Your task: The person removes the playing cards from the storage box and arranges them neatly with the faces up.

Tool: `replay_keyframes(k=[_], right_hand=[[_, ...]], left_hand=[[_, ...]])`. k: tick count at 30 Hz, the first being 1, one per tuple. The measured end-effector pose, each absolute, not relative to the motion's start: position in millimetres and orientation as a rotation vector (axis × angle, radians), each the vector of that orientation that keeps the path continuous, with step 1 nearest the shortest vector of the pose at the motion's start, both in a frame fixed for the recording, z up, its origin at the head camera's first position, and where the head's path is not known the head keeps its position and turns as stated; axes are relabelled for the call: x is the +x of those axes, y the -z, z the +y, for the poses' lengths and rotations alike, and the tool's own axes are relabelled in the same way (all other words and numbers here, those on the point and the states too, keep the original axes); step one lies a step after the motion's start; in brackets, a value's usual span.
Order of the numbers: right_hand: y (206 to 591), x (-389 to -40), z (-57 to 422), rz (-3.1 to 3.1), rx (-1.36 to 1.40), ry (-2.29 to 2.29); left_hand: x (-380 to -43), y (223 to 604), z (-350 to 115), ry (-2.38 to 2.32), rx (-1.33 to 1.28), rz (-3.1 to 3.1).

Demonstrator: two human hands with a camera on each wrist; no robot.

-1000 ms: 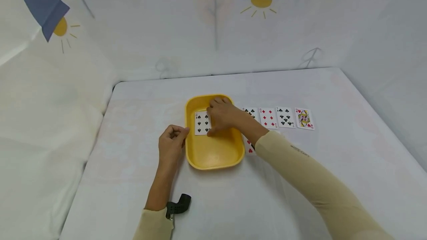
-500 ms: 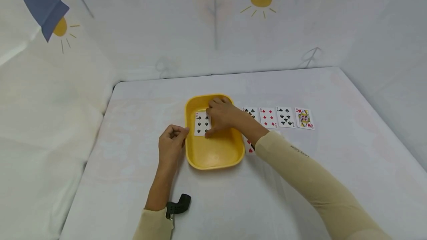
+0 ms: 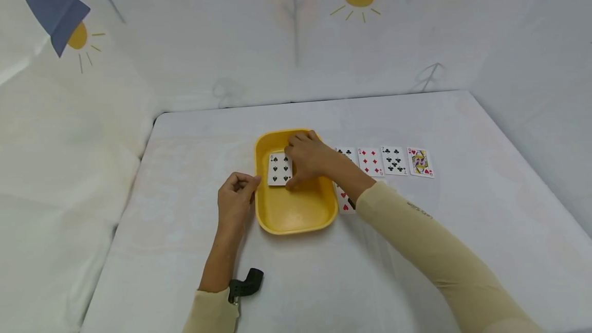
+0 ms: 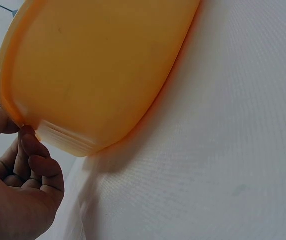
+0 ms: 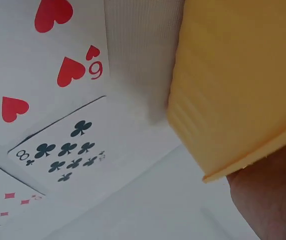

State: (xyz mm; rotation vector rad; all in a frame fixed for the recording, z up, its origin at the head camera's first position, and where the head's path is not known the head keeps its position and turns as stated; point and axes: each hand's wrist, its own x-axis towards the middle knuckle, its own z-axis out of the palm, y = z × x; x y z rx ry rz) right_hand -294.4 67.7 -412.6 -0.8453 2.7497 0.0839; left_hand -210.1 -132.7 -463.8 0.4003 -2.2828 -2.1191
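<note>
A yellow tray point(image 3: 296, 220) stands on the white table. My left hand point(image 3: 235, 197) pinches its left rim between thumb and finger; the left wrist view shows this hand point(image 4: 20, 180) at the rim corner of the tray point(image 4: 92, 65). My right hand point(image 3: 307, 158) reaches inside over the right rim. Its thumb and fingers grip the right side of a six of spades point(image 3: 279, 169), which lies face up; whether more cards sit beneath cannot be made out. In the right wrist view the tray wall point(image 5: 243, 75) hides most of that hand point(image 5: 270, 192).
Right of the tray, an eight of clubs point(image 3: 344, 153), six of diamonds point(image 3: 370, 162), seven of clubs point(image 3: 394, 161) and queen of hearts point(image 3: 420, 162) form a row. A six of hearts point(image 5: 67, 55) lies nearer, partly under the right forearm. White cloth walls surround the table.
Both hands keep their places at the tray. The six of spades shifts very slightly under the right fingers. The whole head view has drifted a little.
</note>
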Motion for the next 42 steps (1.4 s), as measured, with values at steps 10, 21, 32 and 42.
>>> replay_keyframes(k=[10,21,32,42], right_hand=[[380.6,-280.4,100.3,2.817,-0.914,0.072],[368.8,-243.9,179.6,2.891,-0.88,0.178],[398.1,-206.8,271.3,2.923,-0.661,0.2],[414.1,-181.4,315.6,2.915,-0.616,0.219]], left_hand=[[-211.3,464.2,-133.7,2.103,0.411,-2.314],[-213.6,465.3,-133.5,2.128,0.406,-2.29],[-212.6,465.3,-133.7,2.137,0.393,-2.291],[-211.5,465.0,-133.7,2.157,0.393,-2.288]])
